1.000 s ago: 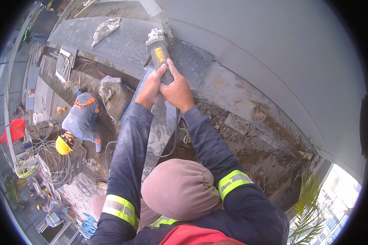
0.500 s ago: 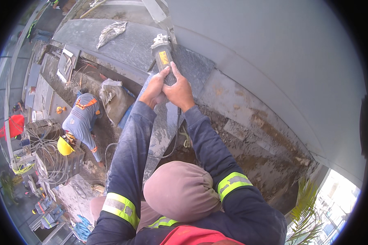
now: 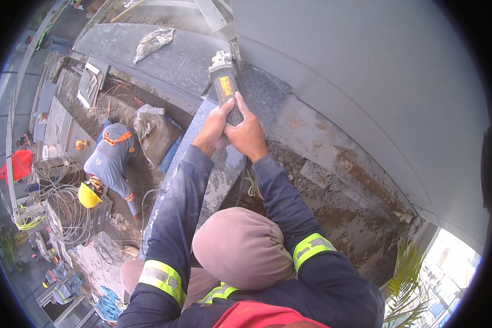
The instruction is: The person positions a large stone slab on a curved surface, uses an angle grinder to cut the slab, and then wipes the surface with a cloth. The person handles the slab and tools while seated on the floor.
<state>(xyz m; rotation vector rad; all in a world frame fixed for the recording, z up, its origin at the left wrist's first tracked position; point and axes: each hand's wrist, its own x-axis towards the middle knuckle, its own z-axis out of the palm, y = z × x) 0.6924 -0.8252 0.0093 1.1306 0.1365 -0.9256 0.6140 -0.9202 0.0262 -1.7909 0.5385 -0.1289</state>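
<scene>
Both my arms reach forward, holding a grey angle grinder (image 3: pixel 224 85) with a yellow label. My left hand (image 3: pixel 214 130) wraps the rear of its body from the left. My right hand (image 3: pixel 248 132) closes round the same part from the right, thumbs lying along the top. The grinder's metal head and disc point away from me, at the edge of a dark stone slab (image 3: pixel 265 90) beside the grey wall. Whether the disc touches the stone I cannot tell. Another grey slab (image 3: pixel 197 60) lies beyond, with a crumpled whitish cloth (image 3: pixel 153 44) on it.
Left of me a co-worker (image 3: pixel 112 156) bends over in the trench, near a yellow hard hat (image 3: pixel 89 195). Tangled cables (image 3: pixel 65 202) and a full sack (image 3: pixel 156 134) lie there. A tall grey wall (image 3: pixel 366 82) bounds the right, above rubble (image 3: pixel 333 213). My bent knee (image 3: pixel 240 249) is close below.
Both hands and the grinder have shifted slightly right and back toward me. The view has moved a little too. The cord below my hands is now mostly hidden behind my arm.
</scene>
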